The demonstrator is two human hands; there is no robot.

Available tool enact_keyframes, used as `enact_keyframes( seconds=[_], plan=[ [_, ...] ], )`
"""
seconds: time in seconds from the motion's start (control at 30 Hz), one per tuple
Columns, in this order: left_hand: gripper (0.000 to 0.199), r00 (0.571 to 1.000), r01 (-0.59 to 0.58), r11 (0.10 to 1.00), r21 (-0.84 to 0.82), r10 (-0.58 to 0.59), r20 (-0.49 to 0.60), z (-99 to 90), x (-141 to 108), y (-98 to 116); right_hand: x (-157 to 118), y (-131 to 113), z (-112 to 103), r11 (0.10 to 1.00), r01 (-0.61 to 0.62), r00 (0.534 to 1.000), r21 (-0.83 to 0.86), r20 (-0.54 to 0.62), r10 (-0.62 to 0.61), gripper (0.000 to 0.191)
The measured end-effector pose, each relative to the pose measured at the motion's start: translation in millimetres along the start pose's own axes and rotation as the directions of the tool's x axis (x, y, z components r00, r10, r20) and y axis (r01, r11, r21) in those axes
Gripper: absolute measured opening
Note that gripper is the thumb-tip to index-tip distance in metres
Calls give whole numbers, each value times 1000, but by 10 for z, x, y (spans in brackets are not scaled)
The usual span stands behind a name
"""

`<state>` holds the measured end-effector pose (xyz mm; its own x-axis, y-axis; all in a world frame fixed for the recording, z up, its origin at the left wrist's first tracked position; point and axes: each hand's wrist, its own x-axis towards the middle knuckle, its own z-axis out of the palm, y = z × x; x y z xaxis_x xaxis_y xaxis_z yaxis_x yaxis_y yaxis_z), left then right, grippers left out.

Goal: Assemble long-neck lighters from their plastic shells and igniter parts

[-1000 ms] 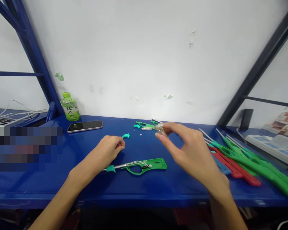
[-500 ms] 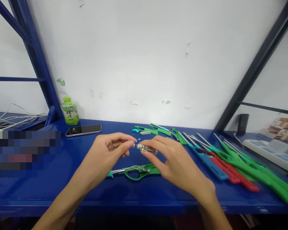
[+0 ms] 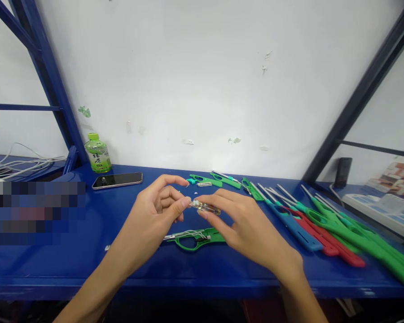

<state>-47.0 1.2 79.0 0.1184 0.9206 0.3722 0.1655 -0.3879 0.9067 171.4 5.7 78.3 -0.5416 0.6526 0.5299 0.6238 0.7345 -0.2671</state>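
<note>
My right hand [image 3: 242, 217] pinches a small clear fuel cartridge [image 3: 207, 207] whose white tip points left. My left hand [image 3: 160, 206] is at that tip, thumb touching or nearly touching it, index finger raised away from the thumb. No object shows between its fingers, apart from a tiny pale speck at the index fingertip. Below the hands lies an opened green lighter half [image 3: 217, 235] with a metal tube and wires, partly behind my left hand. Behind them are more green lighter halves [image 3: 210, 180] and another clear cartridge [image 3: 204, 184].
Blue, red and green long lighters [image 3: 294, 229] lie in a row at the right. A black phone [image 3: 117, 180] and a green-capped bottle [image 3: 99, 154] stand at the back left of the blue table [image 3: 87, 264]. A small white piece [image 3: 107, 247] lies beside my left forearm.
My left index finger has lifted away from the thumb, opening the pinch at the cartridge tip. My right hand still holds the cartridge. The camera view has shifted slightly.
</note>
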Motion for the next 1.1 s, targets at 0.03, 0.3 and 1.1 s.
enact_keyframes(
  seconds=[0.03, 0.3, 1.1],
  plan=[
    [34, 1000, 2, 1000, -4, -2, -3, 2, 1, -5, 3, 2, 0, 1000, -3, 1000, 10, 2, 3, 25],
    [34, 1000, 4, 1000, 15, -4, 5, -3, 1, 12, 20, 21, 25, 1000, 6, 1000, 30, 2, -6, 23],
    [25, 1000, -17, 997, 72, 18, -23, 67, -35, 14, 88, -121, 287, 943, 99, 993, -319, -29, -114, 34]
  ],
)
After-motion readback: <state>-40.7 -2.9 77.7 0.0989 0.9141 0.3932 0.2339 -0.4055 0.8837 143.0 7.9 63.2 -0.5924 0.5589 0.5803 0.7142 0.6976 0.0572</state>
